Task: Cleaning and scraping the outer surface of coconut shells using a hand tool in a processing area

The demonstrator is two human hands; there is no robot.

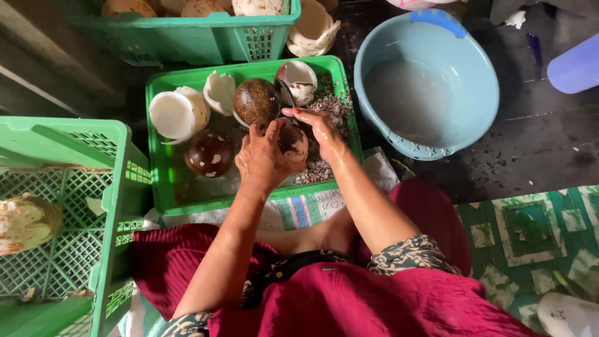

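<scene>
While the left hand (pixel 262 159) cups a brown coconut piece (pixel 292 140), the right hand's (pixel 321 128) fingers grip a dark blade (pixel 288 93) against it above the green crate's (pixel 163 181) near edge.

Rough brown coconut (pixel 292 140), glossy green plastic crate (pixel 163 181), smooth blue plastic basin (pixel 480 81).

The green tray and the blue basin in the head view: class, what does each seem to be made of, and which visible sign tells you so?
Green tray: seemingly moulded plastic, matte; even bright colour, slotted walls, rolled rim. Blue basin: probably plastic, smooth with a slight sheen; uniform pale blue, thick rounded rim, cloudy water inside. The left hand holds a brown-skinned coconut piece over the tray.
</scene>
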